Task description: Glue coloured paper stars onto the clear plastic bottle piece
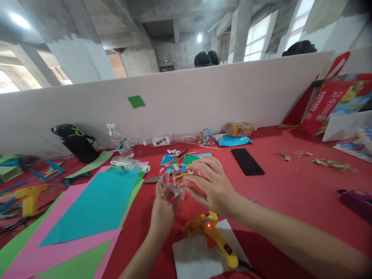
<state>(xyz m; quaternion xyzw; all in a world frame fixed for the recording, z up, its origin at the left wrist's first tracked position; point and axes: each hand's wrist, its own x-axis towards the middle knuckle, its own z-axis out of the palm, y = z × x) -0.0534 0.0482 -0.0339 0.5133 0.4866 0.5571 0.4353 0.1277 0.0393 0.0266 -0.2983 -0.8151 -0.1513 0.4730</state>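
My left hand [162, 205] is closed around a small clear plastic piece [174, 185] stuck with little coloured paper stars. My right hand [210, 182] reaches over from the right, its fingers curled onto the top of the same piece, pressing near the stars. Both hands hover just above the red table [290, 186]. Directly below them lies a yellow glue gun [215, 234] with a red light lit, resting on a white sheet [193, 257].
Pink, teal and green paper sheets [87, 209] cover the left. Clear bottles [120, 141] and a black bag [77, 141] stand by the white partition [203, 97]. A black phone [247, 161], a second yellow glue gun [29, 197] and red boxes [328, 100] are around.
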